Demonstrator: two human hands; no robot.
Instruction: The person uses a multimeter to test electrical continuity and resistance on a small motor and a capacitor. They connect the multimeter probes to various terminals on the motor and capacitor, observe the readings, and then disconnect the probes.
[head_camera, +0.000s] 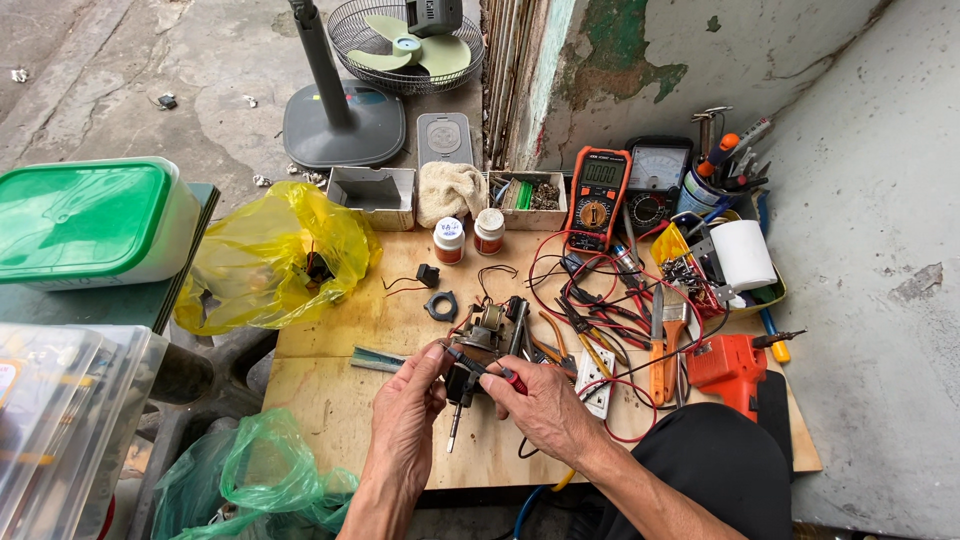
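Note:
A small electric fan motor with copper windings and a protruding shaft lies on the wooden board. My left hand pinches a black test probe against the motor. A red test probe is held by my right hand at the motor's near side. Red and black leads run from the probes to an orange digital multimeter standing at the back of the board.
Pliers, cutters, a brush and a white socket strip lie right of the motor. An orange tool, tape roll, analog meter, two small jars, yellow bag, green-lidded tub and fan base surround the board.

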